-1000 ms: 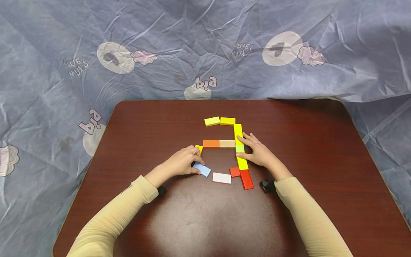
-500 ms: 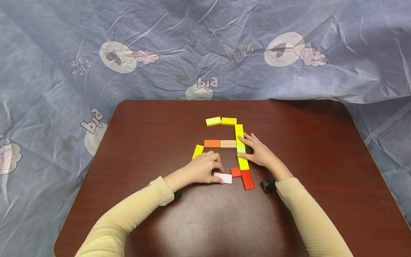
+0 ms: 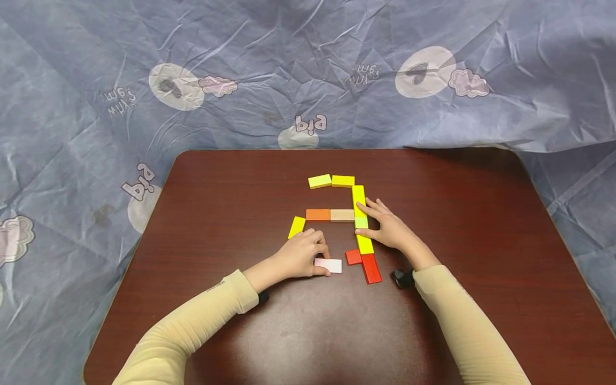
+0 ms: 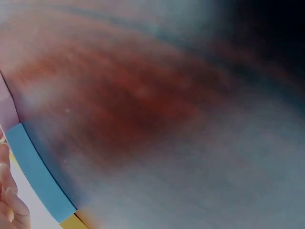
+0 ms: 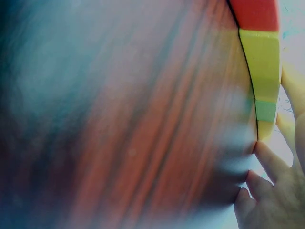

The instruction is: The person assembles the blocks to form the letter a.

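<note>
My left hand (image 3: pixel 300 255) pinches a pale pinkish-white block (image 3: pixel 333 266) between thumb and fingers, flat on the table. In the left wrist view a light blue block (image 4: pixel 40 174) lies end to end with that pale block; the hand hides it from the head camera. Fairly straight fingers of my right hand (image 3: pixel 391 230) touch the right side of a column of yellow blocks (image 3: pixel 364 244), which includes a light green block (image 3: pixel 361 222). At the column's near end lies a red block (image 3: pixel 371 269), with a smaller red block (image 3: pixel 353 257) against its left.
An orange block (image 3: pixel 317 215) and a tan block (image 3: pixel 342 215) form a row reaching the column. Beyond them lie two yellow blocks (image 3: pixel 343 181). Another yellow block (image 3: pixel 297 227) slants behind my left hand. All rest on a dark brown table (image 3: pixel 231 192) before a grey-blue cloth (image 3: pixel 269 64).
My left hand went from the blue block rightward to the pale block, then slid it slightly left, widening the gap to the small red block. My right hand stayed put.
</note>
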Demonstrator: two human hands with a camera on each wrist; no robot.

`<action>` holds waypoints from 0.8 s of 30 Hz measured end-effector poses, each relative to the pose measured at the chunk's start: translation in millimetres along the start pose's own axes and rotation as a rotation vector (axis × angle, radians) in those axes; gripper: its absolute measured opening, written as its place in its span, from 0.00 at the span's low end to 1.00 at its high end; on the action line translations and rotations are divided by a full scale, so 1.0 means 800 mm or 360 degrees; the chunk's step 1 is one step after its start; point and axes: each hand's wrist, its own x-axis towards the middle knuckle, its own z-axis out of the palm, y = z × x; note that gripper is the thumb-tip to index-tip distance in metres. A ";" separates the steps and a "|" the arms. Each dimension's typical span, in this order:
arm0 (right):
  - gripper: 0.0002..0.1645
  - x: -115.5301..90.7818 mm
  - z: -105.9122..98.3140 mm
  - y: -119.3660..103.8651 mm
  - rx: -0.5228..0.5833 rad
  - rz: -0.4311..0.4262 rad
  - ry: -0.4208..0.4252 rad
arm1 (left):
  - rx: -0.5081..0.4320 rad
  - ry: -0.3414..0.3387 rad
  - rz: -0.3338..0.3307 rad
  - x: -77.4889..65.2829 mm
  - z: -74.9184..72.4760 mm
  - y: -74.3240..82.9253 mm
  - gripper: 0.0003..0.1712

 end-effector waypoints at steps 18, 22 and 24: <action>0.49 -0.001 0.000 0.003 -0.0003 0.0002 0.0001 | -0.0083 -0.0019 -0.0052 0.008 -0.001 0.005 0.16; 0.49 0.000 -0.001 0.001 0.0001 0.0010 -0.0003 | -0.0167 -0.0106 -0.0147 0.028 -0.009 0.015 0.11; 0.49 0.000 -0.001 0.001 0.0008 0.0010 -0.0005 | -0.0200 -0.0149 -0.0198 0.041 -0.013 0.019 0.10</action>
